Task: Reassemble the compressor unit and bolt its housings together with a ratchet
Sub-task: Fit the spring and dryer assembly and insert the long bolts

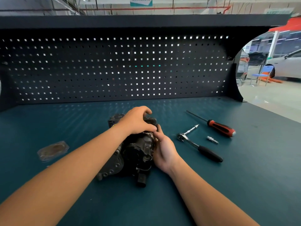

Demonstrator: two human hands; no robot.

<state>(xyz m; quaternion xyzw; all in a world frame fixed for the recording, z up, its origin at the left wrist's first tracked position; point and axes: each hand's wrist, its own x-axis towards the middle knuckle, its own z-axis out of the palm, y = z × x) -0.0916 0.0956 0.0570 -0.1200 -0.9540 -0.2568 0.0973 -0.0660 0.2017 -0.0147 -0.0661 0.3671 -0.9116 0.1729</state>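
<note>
compressor (138, 152) lies mid-table (211, 185), long axis near-left to far-right | left hand (138, 122) clasps its far end from above | right hand (164, 149) at right flank, fingertips on seam, grasp cannot tell | ratchet (195, 144) lies right, nearer right hand

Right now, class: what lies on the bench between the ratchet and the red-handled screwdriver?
In the head view, a small silver bit lies between the ratchet and the screwdriver, touching neither.

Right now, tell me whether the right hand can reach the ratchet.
Probably yes: the ratchet lies just right of the right hand, nothing between; its fingers must first leave the compressor.
</note>
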